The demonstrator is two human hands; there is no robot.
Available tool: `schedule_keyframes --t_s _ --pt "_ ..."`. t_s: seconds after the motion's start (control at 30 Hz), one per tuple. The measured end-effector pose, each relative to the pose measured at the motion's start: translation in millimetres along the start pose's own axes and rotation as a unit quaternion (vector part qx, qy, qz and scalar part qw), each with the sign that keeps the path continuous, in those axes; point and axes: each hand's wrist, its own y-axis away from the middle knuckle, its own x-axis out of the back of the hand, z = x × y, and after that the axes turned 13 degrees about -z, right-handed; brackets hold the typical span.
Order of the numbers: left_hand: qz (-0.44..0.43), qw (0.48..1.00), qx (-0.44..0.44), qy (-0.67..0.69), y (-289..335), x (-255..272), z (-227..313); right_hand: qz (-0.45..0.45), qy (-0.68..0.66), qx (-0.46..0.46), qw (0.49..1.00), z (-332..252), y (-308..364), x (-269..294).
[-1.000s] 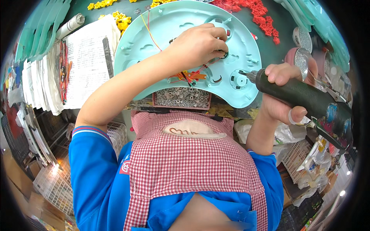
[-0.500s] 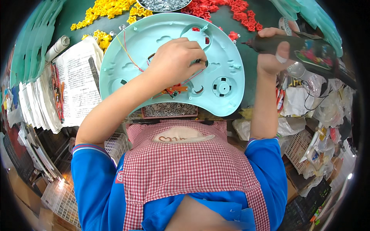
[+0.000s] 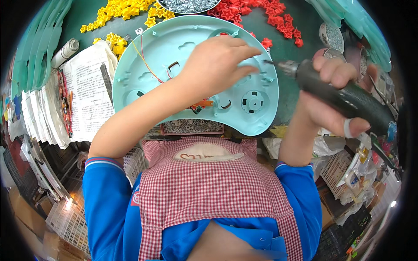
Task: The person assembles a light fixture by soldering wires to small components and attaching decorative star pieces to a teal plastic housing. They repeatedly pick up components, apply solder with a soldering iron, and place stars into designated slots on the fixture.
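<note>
Left hand (image 3: 220,64) nearer, above teal shell (image 3: 237,91) on desk (image 3: 288,102); thumb and fingers parted, nothing visible held. Right hand (image 3: 320,112), right of shell, closed round black power screwdriver (image 3: 348,96), tip pointing left toward left hand. Shell's long axis runs left-right.

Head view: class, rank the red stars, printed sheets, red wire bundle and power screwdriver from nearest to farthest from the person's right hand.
From the right hand:
1. Power screwdriver: in its grip.
2. Red stars: top, right of centre.
3. Printed sheets: left side.
4. Red wire bundle: farther left, beyond the sheets.
</note>
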Motion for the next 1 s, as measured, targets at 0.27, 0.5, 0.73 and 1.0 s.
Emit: schedule_keyframes --t_s 0.27,0.5,0.73,1.0 --pt "-0.017 0.999 -0.017 0.027 18.9 -10.0 -3.5 0.024 0.006 -0.034 0.999 6.0 10.6 -40.6" --pt "0.006 0.994 0.022 0.109 34.7 -2.8 2.3 -0.01 0.005 -0.068 0.998 5.7 10.3 -49.1" --pt "0.024 0.997 -0.063 -0.049 36.0 -0.3 1.8 -0.054 0.003 -0.08 0.995 7.4 9.4 -55.7" --pt "0.072 0.99 -0.053 -0.111 30.1 -3.5 5.0 -0.003 0.01 -0.072 0.997 11.6 10.7 -62.9"
